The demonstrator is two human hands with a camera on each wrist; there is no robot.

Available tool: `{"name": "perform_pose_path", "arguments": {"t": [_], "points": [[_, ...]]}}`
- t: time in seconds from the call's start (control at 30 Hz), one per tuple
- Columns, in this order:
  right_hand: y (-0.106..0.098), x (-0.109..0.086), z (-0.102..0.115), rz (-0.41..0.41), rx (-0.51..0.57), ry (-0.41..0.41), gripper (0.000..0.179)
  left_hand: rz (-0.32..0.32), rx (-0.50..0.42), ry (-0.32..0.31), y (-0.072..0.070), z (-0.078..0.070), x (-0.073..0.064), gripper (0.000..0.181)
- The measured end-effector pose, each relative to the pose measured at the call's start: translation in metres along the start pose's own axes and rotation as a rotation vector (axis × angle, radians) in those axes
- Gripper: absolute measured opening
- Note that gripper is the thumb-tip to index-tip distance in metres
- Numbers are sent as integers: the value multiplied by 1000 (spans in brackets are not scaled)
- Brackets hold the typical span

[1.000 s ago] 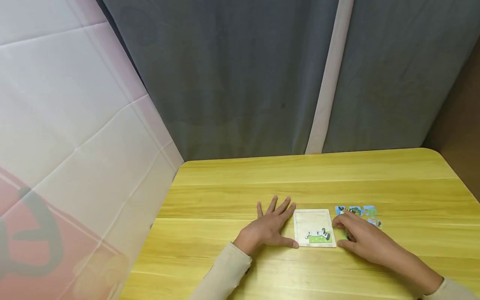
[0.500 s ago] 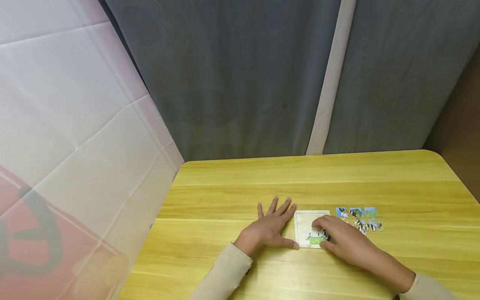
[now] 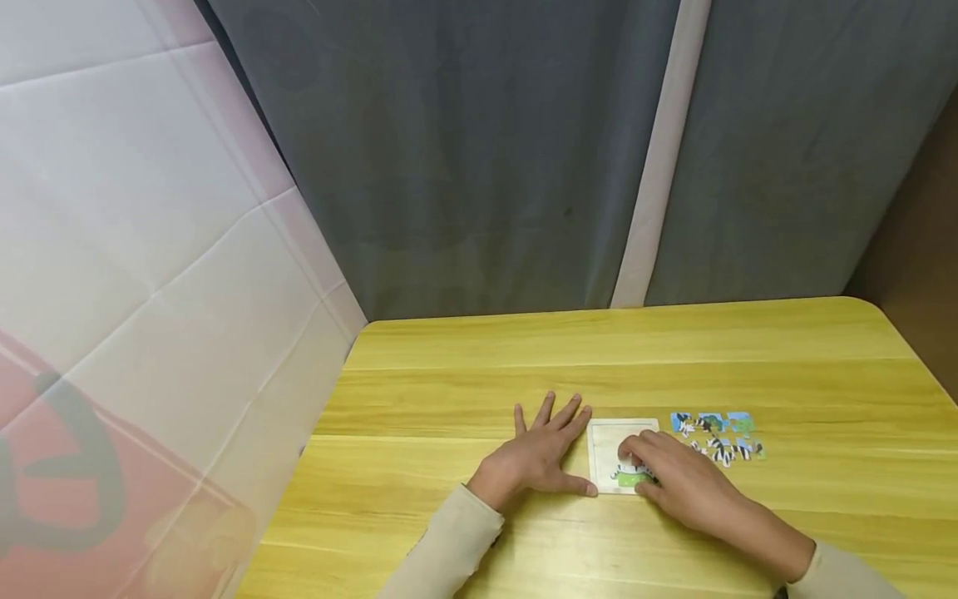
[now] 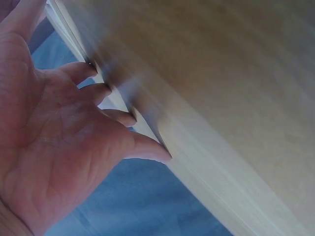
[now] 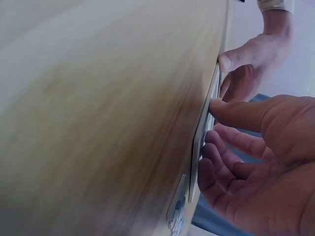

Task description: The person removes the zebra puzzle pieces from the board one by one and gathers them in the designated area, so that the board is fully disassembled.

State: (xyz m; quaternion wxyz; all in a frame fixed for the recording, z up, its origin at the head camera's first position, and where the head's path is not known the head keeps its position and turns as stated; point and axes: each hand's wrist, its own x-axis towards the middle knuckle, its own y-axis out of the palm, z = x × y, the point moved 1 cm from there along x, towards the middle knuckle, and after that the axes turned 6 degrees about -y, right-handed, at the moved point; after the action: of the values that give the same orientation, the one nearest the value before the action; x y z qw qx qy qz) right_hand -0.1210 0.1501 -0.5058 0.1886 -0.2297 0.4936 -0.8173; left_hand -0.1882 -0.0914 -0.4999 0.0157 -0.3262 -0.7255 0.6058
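A square puzzle board (image 3: 606, 441) with a pale frame lies on the table between both hands. Along its lower right, joined puzzle pieces (image 3: 630, 480) show green ground and black-and-white stripes. My left hand (image 3: 530, 457) lies flat with spread fingers at the board's left side, its thumb at the lower left corner. Over the right part of the board, my right hand (image 3: 684, 482) bends its fingers and thumb around a puzzle piece mostly hidden beneath them. In the right wrist view the right thumb (image 5: 241, 112) and curled fingertips meet the board (image 5: 197, 152).
Several loose puzzle pieces (image 3: 722, 449), blue, green and striped, lie on the wooden table (image 3: 464, 358) right of the board. A grey curtain (image 3: 464, 166) hangs behind the table, and a white printed cloth (image 3: 165, 233) hangs at the left.
My right hand has moved left from the loose pieces onto the board, then shifted slightly further left. More loose pieces are uncovered. My left hand has stayed in place.
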Motion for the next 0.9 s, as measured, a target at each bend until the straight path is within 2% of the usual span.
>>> {"name": "perform_pose_path", "arguments": {"t": [0.57,0.9], "points": [[-1,4,-6,38,83,6,35,-9,11,1,1,1,1,117],[-2,8,-10,84,192,21,34,-11,14,4,1,1,1,118]]}}
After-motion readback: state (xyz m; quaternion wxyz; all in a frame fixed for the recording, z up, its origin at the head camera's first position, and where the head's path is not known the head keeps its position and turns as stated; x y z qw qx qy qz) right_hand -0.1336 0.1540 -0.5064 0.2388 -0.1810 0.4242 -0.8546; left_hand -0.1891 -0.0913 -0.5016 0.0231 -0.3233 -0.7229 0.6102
